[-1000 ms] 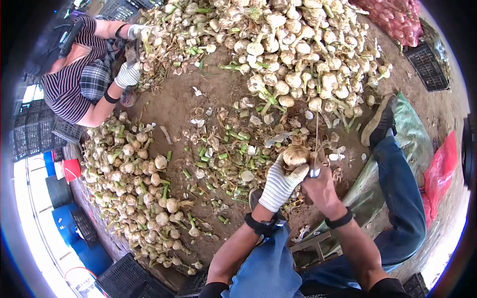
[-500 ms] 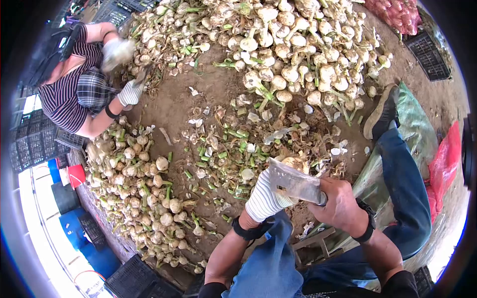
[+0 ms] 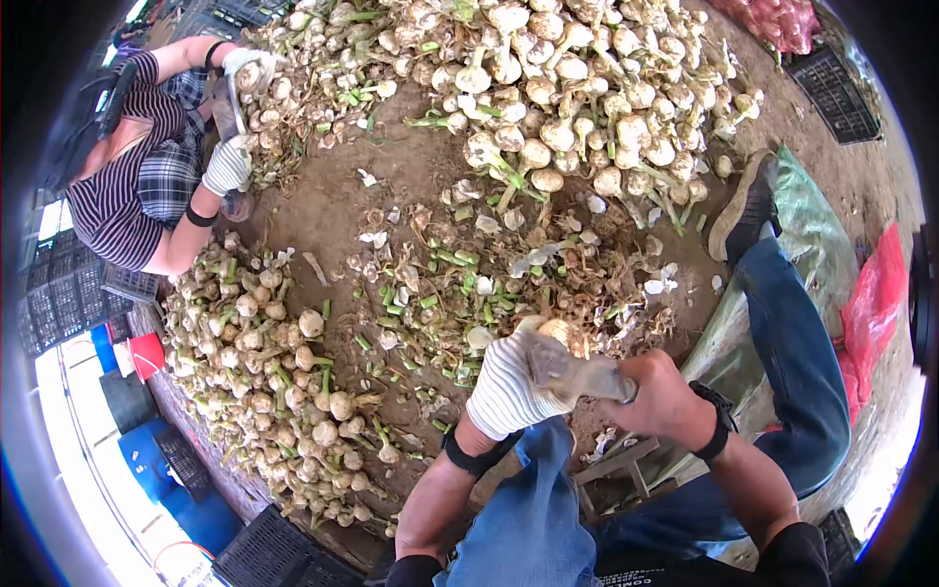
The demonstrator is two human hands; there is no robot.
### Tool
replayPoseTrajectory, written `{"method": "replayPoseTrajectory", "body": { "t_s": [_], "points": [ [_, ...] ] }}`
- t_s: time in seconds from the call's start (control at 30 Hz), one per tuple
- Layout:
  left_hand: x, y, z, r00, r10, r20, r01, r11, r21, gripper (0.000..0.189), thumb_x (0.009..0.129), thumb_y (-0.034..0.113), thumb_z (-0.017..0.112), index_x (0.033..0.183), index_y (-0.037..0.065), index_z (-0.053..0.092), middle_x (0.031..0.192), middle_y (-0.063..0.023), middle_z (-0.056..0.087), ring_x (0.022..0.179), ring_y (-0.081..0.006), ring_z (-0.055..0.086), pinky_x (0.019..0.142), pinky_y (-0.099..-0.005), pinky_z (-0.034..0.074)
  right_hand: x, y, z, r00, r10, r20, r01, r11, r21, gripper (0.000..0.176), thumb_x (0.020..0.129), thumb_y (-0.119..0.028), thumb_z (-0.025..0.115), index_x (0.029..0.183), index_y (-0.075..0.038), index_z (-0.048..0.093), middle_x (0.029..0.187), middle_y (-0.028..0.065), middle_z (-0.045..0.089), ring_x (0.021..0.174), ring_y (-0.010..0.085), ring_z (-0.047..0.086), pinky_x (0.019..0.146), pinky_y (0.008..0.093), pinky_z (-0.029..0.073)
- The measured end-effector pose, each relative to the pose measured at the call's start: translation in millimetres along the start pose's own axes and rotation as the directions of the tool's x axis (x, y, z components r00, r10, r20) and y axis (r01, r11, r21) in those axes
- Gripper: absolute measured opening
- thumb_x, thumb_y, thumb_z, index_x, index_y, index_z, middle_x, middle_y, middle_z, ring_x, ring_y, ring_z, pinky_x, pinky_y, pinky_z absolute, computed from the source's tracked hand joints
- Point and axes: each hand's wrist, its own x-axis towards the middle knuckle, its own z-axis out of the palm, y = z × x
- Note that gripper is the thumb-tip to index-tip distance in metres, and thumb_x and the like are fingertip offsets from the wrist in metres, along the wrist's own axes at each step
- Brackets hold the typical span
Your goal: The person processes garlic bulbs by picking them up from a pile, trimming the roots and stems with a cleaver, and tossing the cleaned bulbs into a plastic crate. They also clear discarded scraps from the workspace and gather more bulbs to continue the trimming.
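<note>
Wrapping a cleaver's (image 3: 585, 377) handle, the right hand (image 3: 663, 399) grips; the gloved left hand's (image 3: 507, 386) fingers cup a bulb (image 3: 566, 335) beyond the blade, before the scraps (image 3: 460, 282). Likely firm, light, papery-skinned, it suits holding round its sides.

Both our forearms reach forward from dark sleeves, a black band at each wrist. Our left hand (image 3: 516, 386), in a white ribbed glove, is angled inward with fingers curled; our bare right hand (image 3: 653, 396) closes in a fist just beside it.
</note>
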Motion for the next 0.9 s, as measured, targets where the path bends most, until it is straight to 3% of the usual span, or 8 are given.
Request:
{"method": "replayPoseTrajectory", "body": {
  "t_s": [0.07, 0.2, 0.23, 0.3, 0.37, 0.43, 0.7, 0.9],
  "points": [
    [-10, 53, -2, 0.992, -0.063, -0.106, 0.056, 0.996, -0.063, 0.062, 0.064, 0.018, 0.072, 0.121, -0.002, 0.056, 0.106, -0.0128, 0.066, 0.100, -0.0236, 0.062, 0.092, -0.0334, 0.048, -6, 64, 6, 0.878, 0.471, 0.084, -0.471, 0.882, -0.020, 0.027, 0.069, -0.021, 0.072, 0.071, 0.005, 0.067, 0.066, 0.0236, 0.063, 0.061, 0.0358, 0.066, 0.058, 0.0413, 0.053],
    [-14, 24, -1, 0.918, 0.128, -0.377, -0.195, 0.970, -0.146, 0.084, 0.071, 0.057, 0.079, 0.126, 0.000, 0.052, 0.109, -0.0149, 0.064, 0.082, -0.0258, 0.063, 0.075, -0.0392, 0.053, -33, 79, 10, 0.883, 0.465, -0.057, -0.460, 0.884, 0.090, 0.025, 0.075, -0.018, 0.066, 0.073, 0.006, 0.066, 0.062, 0.0198, 0.063, 0.055, 0.0275, 0.062, 0.055, 0.0395, 0.048],
    [-12, 9, -7, 0.911, -0.094, -0.402, -0.114, 0.879, -0.463, 0.081, 0.082, 0.071, 0.058, 0.125, 0.003, 0.051, 0.103, -0.0125, 0.064, 0.074, -0.0246, 0.059, 0.069, -0.0414, 0.049, -29, 60, 8, 0.864, 0.493, -0.101, -0.457, 0.853, 0.253, 0.022, 0.077, -0.018, 0.066, 0.073, 0.005, 0.065, 0.060, 0.0152, 0.063, 0.053, 0.0244, 0.059, 0.053, 0.0381, 0.047],
    [17, 44, -8, 0.956, 0.198, -0.216, -0.272, 0.324, -0.906, 0.078, 0.086, 0.073, 0.048, 0.121, 0.004, 0.053, 0.096, -0.0100, 0.062, 0.069, -0.0235, 0.058, 0.065, -0.0409, 0.046, -25, 47, 21, 0.826, 0.563, -0.030, -0.521, 0.782, 0.343, 0.017, 0.080, -0.017, 0.065, 0.074, -0.001, 0.065, 0.058, 0.0030, 0.057, 0.051, 0.0165, 0.052, 0.051, 0.0337, 0.042],
    [26, 60, -11, 0.927, -0.010, -0.375, -0.370, 0.145, -0.918, 0.063, 0.088, 0.057, 0.054, 0.120, 0.003, 0.055, 0.099, -0.0096, 0.062, 0.091, -0.0242, 0.059, 0.087, -0.0428, 0.046, -14, 20, 32, 0.981, 0.194, -0.027, -0.170, 0.912, 0.373, 0.017, 0.083, -0.018, 0.065, 0.077, -0.002, 0.064, 0.059, -0.0021, 0.051, 0.053, 0.0112, 0.049, 0.050, 0.0317, 0.040],
    [33, 62, -16, 0.882, 0.007, -0.470, -0.468, 0.117, -0.876, 0.057, 0.088, 0.047, 0.057, 0.123, 0.002, 0.057, 0.109, -0.0120, 0.064, 0.103, -0.0269, 0.058, 0.103, -0.0464, 0.040, -2, -7, 47, 0.861, 0.488, 0.144, -0.406, 0.489, 0.772, 0.017, 0.086, -0.018, 0.065, 0.080, -0.002, 0.065, 0.059, -0.0017, 0.051, 0.053, 0.0105, 0.050, 0.048, 0.0300, 0.038],
    [14, 49, -28, 0.898, 0.083, -0.432, -0.435, 0.035, -0.900, 0.049, 0.091, 0.021, 0.053, 0.134, -0.001, 0.048, 0.131, -0.0167, 0.056, 0.120, -0.0298, 0.053, 0.112, -0.0431, 0.036, 22, -34, 74, 0.804, 0.313, 0.506, -0.593, 0.358, 0.721, 0.026, 0.087, -0.025, 0.066, 0.079, 0.000, 0.063, 0.060, -0.0006, 0.054, 0.052, 0.0110, 0.052, 0.048, 0.0278, 0.040],
    [-113, 98, -150, 0.561, 0.020, -0.828, -0.822, -0.107, -0.560, 0.059, 0.090, 0.040, 0.054, 0.134, 0.001, 0.050, 0.133, -0.0190, 0.055, 0.121, -0.0324, 0.054, 0.102, -0.0506, 0.044, -3, 38, 95, 0.782, 0.623, 0.013, -0.544, 0.672, 0.502, 0.041, 0.086, -0.034, 0.071, 0.068, 0.002, 0.063, 0.061, 0.0062, 0.061, 0.056, 0.0117, 0.054, 0.051, 0.0301, 0.043]
  ]
}}
